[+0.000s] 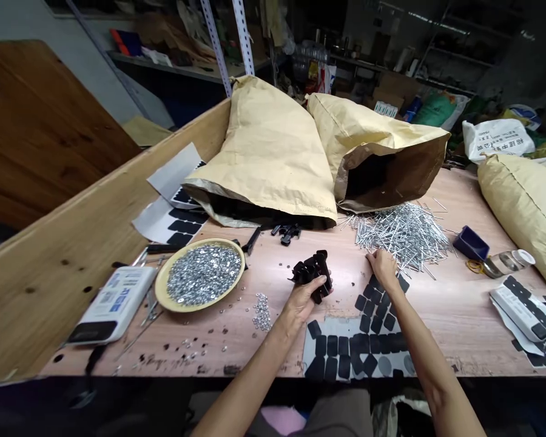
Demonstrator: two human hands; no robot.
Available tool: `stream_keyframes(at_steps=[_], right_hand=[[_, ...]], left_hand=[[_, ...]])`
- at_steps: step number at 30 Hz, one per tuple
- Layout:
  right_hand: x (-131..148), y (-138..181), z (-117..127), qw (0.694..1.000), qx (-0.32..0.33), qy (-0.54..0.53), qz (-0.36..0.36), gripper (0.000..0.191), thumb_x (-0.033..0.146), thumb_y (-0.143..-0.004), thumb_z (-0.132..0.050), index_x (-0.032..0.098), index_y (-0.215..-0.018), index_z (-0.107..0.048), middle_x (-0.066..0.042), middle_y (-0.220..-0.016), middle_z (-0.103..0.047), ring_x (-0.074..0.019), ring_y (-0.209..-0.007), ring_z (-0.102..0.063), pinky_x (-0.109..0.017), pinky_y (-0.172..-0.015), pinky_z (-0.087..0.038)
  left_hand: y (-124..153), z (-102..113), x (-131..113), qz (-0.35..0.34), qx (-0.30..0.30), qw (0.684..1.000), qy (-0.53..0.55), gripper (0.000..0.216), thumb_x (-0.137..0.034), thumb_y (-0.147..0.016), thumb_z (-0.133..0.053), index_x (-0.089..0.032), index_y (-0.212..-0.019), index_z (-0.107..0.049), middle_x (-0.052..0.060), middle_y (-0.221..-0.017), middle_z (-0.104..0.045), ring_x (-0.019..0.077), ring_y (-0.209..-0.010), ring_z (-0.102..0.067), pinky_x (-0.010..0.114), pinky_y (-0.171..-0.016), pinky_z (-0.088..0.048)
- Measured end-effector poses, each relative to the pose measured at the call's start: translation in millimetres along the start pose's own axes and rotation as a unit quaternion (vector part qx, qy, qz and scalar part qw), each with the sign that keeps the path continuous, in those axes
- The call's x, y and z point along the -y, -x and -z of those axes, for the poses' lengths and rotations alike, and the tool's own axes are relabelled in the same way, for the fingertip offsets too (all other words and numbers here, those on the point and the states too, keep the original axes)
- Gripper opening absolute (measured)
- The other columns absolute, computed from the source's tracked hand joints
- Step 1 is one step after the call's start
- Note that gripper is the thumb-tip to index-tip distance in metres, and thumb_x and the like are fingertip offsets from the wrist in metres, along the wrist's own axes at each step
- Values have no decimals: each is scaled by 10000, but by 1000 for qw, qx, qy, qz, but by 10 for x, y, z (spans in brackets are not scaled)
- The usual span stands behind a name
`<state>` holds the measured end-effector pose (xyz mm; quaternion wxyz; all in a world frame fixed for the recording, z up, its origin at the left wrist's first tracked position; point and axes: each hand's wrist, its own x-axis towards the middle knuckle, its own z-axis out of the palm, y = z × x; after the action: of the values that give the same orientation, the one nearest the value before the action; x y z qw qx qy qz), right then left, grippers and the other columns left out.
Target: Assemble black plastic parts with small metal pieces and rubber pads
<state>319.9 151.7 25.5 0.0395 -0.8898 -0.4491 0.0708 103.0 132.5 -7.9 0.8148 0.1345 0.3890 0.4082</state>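
Note:
My left hand (303, 298) is wrapped round a cluster of black plastic parts (310, 271), held just above the table. My right hand (383, 267) is at the near left edge of a heap of thin metal pins (404, 233), its fingers pinched together. Whatever may lie between those fingertips is too small to make out. Black rounded pads (374, 303) lie under and in front of the right wrist, some on a pale backing sheet. More black plastic parts (287, 233) rest on the table beyond my left hand.
To the left stand a yellow bowl (158, 290) of small metal nuts and a white box (118, 303). Loose nuts (261, 312) lie nearby. Two open paper sacks (273, 145) (382, 127) fill the back. A dark blue scoop (471, 244) and a clear jar (505, 263) are at right.

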Motion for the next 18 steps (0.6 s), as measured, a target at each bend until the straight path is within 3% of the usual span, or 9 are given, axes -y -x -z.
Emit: stream_keyframes(at_steps=[5,8,11,13,18], right_hand=[[-26,205,16,1000,5,18,-17,249,114,-839,-458,83,-954,-675,-227,-901,-670,-301,-880,-667,-372,-724,-464],[-143,458,169,991,-39,-43,123,249,181,-877,-439,152,-971,-668,-131,-902,-656,-230,-846,-648,-329,-730,-469],[-203,706,381,930,-131,-147,310,246,278,-910,-433,205,-938,-666,-82,-931,-604,-185,-800,-607,-294,-695,-480],[-187,833,511,905,-174,-153,355,254,305,-923,-429,221,-919,-668,-76,-946,-575,-176,-781,-583,-282,-647,-476],[-83,1000,682,894,-196,-33,401,219,223,-905,-461,217,-877,-679,-71,-884,-558,-176,-728,-516,-265,-554,-411]], left_hand=[[92,21,62,-157,-63,979,-117,256,-224,-532,-811,-136,-741,-693,40,-743,-714,186,-727,-668,315,-713,-532],[126,65,90,-255,-60,940,-220,169,-246,-596,-760,-158,-724,-693,49,-794,-730,216,-855,-676,337,-825,-510],[112,86,149,-310,-24,909,-278,101,-230,-633,-712,-157,-699,-686,53,-767,-724,222,-807,-675,330,-760,-528],[98,84,195,-339,-25,889,-306,85,-186,-626,-696,-155,-704,-683,48,-747,-713,211,-751,-667,305,-688,-532],[147,35,237,-401,0,840,-366,98,-109,-607,-654,-160,-690,-662,39,-763,-684,192,-738,-641,276,-656,-513]])
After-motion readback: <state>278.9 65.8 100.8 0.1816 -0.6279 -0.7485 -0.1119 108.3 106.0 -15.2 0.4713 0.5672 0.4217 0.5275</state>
